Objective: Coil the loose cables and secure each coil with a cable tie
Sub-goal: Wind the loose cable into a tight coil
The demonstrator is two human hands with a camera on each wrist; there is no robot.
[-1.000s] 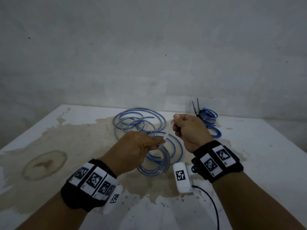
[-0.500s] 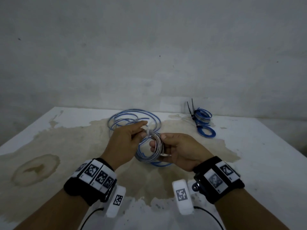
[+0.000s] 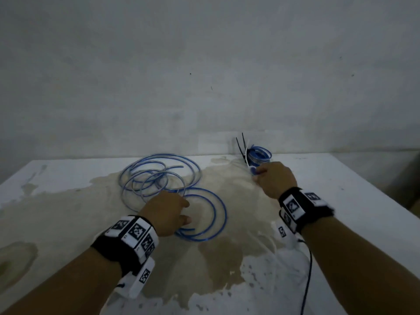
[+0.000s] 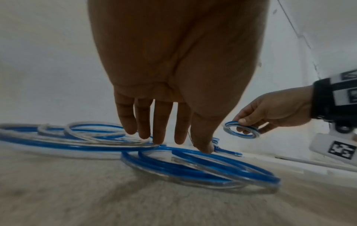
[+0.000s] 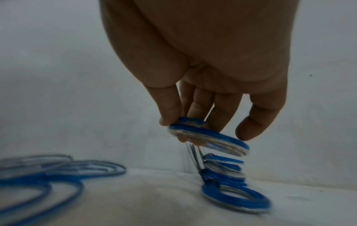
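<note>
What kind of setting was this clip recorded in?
Probably a bare workroom or storage space, not a home. A plain grey wall stands behind a stained white table that carries only loose blue cables and tied coils, with no furniture or fittings in view.

Head view: from above, facing forward and down across the table (image 3: 341, 201) toward the wall (image 3: 204, 64), both forearms in frame. Left wrist view: low over the tabletop, close along the left hand (image 4: 173, 61). Right wrist view: equally near behind the right hand (image 5: 203, 53). Shared by all three: the loose cables (image 3: 159, 176) (image 4: 77, 137) (image 5: 48, 175).
</note>
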